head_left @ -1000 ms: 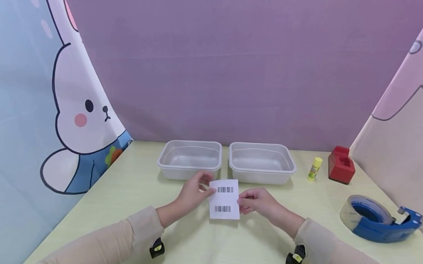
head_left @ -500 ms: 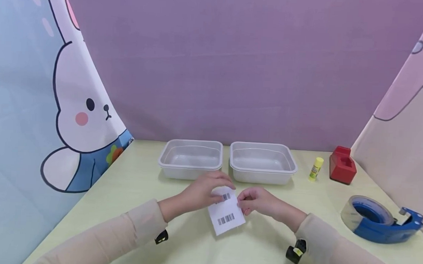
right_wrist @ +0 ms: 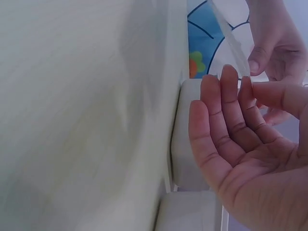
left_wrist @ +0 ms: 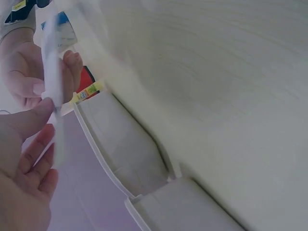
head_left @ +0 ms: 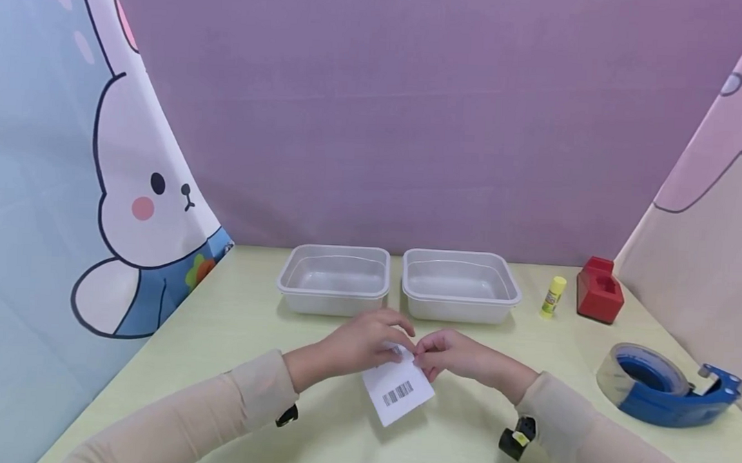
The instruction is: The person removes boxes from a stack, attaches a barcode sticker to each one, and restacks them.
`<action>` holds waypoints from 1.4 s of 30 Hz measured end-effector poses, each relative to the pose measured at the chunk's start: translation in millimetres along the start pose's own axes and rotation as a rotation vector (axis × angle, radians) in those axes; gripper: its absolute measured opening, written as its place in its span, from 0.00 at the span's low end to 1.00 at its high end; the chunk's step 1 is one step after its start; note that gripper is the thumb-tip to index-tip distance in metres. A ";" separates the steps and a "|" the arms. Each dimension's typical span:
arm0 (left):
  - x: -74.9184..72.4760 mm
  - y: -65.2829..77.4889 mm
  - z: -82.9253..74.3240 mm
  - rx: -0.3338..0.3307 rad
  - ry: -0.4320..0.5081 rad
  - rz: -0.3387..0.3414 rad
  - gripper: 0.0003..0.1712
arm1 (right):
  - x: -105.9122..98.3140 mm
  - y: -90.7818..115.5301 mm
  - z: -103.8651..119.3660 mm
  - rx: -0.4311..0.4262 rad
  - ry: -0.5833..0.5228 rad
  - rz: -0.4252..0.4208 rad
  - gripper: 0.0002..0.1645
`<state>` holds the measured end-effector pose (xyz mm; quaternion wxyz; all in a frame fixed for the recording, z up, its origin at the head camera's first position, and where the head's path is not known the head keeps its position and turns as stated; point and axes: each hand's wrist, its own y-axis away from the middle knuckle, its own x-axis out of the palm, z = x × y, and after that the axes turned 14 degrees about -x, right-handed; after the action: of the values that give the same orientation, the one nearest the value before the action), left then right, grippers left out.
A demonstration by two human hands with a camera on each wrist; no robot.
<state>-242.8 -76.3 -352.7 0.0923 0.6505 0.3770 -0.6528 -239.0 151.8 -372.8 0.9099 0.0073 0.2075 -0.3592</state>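
Observation:
A small white sheet printed with barcodes (head_left: 397,398) hangs tilted above the table, between both hands. My left hand (head_left: 361,343) pinches its upper part with the thumb in front, covering the upper barcode. At the sheet's upper right edge, my right hand (head_left: 455,355) pinches with thumb and forefinger, close to the left fingertips. In the left wrist view the sheet (left_wrist: 51,62) appears nearly edge-on and blurred. The right wrist view has my right hand's (right_wrist: 240,149) thumb and forefinger tips together at the sheet's edge, its other fingers loosely bent.
Two white plastic tubs (head_left: 332,304) (head_left: 459,310) stand side by side at the back of the pale table (head_left: 243,302). To the right are a yellow glue stick (head_left: 553,297), a small red holder (head_left: 599,291) and a blue tape dispenser (head_left: 668,400) with clear tape.
My left hand has moved right across the sheet's top, over the upper barcode. The sheet has turned, its lower end swinging slightly right and down. My right hand has stayed nearly in place.

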 end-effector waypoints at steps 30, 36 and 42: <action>0.2 14.3 19.1 -0.441 0.553 -0.049 0.05 | 8.6 5.4 -14.5 0.094 0.011 -0.084 0.11; 0.2 18.8 26.7 -0.551 0.671 -0.132 0.06 | 9.6 6.7 -24.5 0.137 0.062 -0.112 0.08; -0.9 22.2 33.8 -0.682 0.703 -0.214 0.09 | 9.3 10.4 -27.7 0.151 0.094 -0.134 0.07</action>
<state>-255.5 -112.9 -364.6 0.0998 0.7216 0.6419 -0.2393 -236.4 157.9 -403.1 0.8698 0.0790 0.2224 -0.4333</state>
